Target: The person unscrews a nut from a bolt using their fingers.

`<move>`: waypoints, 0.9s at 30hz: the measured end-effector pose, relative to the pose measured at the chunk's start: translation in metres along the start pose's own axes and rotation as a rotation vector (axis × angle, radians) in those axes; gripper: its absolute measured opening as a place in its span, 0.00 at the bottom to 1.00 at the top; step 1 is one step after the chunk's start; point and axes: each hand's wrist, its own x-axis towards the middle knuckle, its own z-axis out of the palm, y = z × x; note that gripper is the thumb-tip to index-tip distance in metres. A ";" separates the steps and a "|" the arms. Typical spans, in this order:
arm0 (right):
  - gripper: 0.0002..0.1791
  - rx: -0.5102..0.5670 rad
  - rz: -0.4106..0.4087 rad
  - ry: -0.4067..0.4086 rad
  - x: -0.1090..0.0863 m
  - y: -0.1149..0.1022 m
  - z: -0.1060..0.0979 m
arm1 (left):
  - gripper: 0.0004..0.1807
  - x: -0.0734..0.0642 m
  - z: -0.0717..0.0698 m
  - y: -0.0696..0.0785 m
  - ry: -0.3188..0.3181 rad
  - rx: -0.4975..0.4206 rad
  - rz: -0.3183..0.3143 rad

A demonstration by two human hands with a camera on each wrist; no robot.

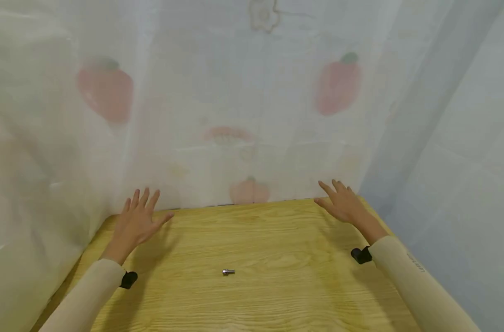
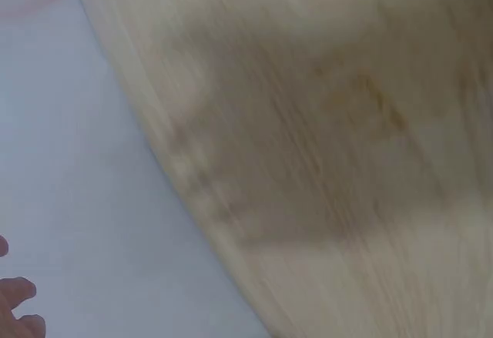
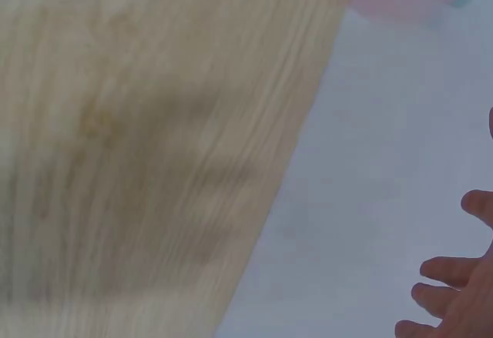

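A small shiny metal bolt (image 1: 228, 272) with a thick head lies on its side on the wooden table (image 1: 260, 240), toward the near middle. My left hand (image 1: 136, 224) is held over the left part of the table with its fingers spread and nothing in them. Over the far right part, my right hand (image 1: 342, 203) is likewise spread and holds nothing. Both hands cast shadows on the wood and are well apart from the bolt. Only fingertips (image 2: 17, 292) show in the left wrist view; several fingers (image 3: 451, 271) appear in the right wrist view.
A pale, translucent curtain (image 1: 185, 92) printed with strawberries hangs behind the table's far edge. More pale sheeting (image 1: 32, 152) hangs along the left side, and another sheet (image 1: 464, 175) on the right. Each wrist bears a small black mount (image 1: 361, 255).
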 end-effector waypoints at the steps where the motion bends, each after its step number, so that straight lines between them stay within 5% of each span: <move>1: 0.40 -0.001 -0.008 0.005 -0.004 -0.001 0.002 | 0.52 -0.003 0.001 0.003 -0.001 -0.004 0.004; 14: 0.40 0.167 -0.050 -0.007 -0.048 -0.041 0.023 | 0.50 -0.048 0.024 0.046 0.026 -0.071 0.119; 27: 0.37 0.324 -0.104 -0.033 -0.074 -0.095 0.044 | 0.37 -0.081 0.037 0.109 -0.080 -0.245 0.187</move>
